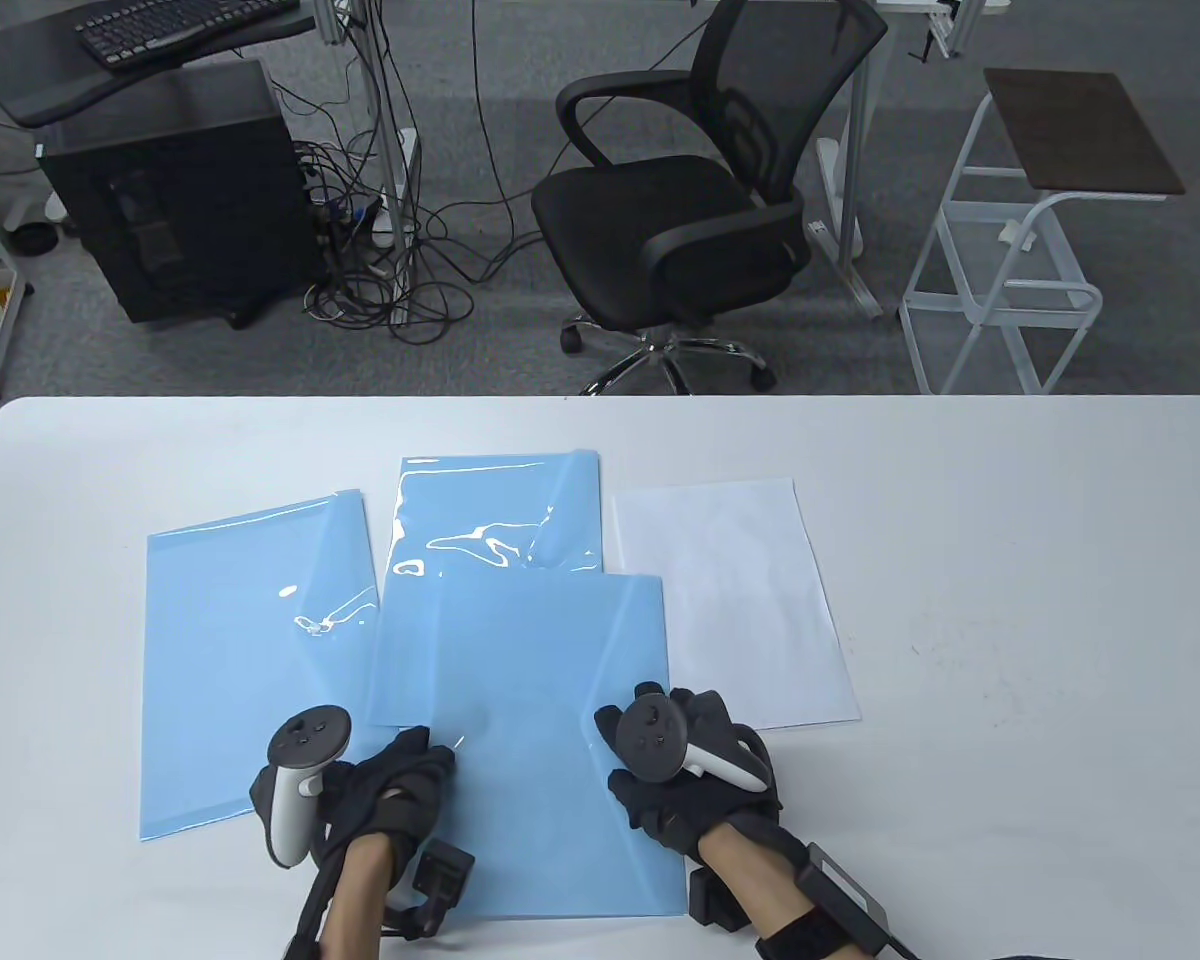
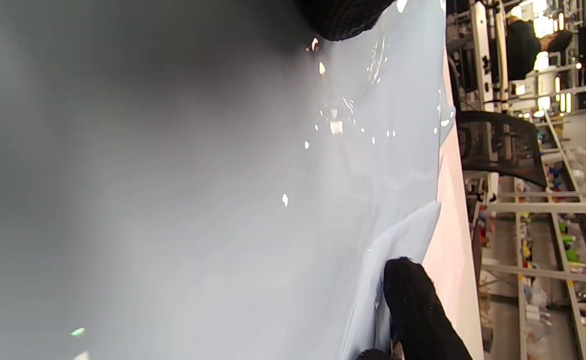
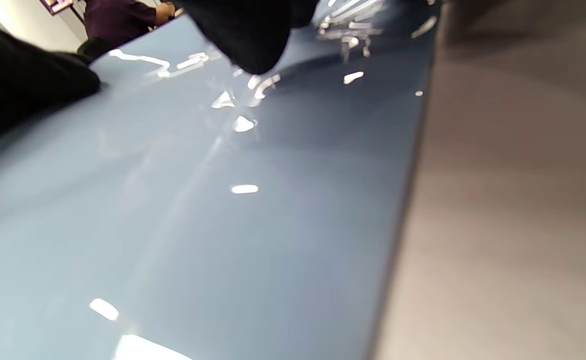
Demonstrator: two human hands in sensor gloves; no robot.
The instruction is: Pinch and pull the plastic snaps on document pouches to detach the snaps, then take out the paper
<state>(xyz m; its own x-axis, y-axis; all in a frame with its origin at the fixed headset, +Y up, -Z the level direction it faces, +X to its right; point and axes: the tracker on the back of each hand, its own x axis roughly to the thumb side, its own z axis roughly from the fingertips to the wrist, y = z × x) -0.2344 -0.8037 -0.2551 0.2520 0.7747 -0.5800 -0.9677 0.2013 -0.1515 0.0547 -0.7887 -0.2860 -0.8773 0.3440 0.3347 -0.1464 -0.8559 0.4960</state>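
White table [image 1: 1010, 600] (3 blue pouches): left hand [image 1: 385, 790] and right hand [image 1: 675, 775] rest on nearest pouch [image 1: 550, 720], finger state unclear.

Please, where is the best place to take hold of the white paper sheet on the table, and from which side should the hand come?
Likely the near right corner of the white paper, coming from the right with the right hand. The sheet lies flat beside the front blue pouch, with its left edge by the pouches; the right edge lies on bare table, so a pinch grip can lift it there.

Three pouches [image 1: 550, 720] side by side on the table [image 1: 1010, 600] — nearest overlapping middle — paper sheet [image 1: 740, 600] rightmost.
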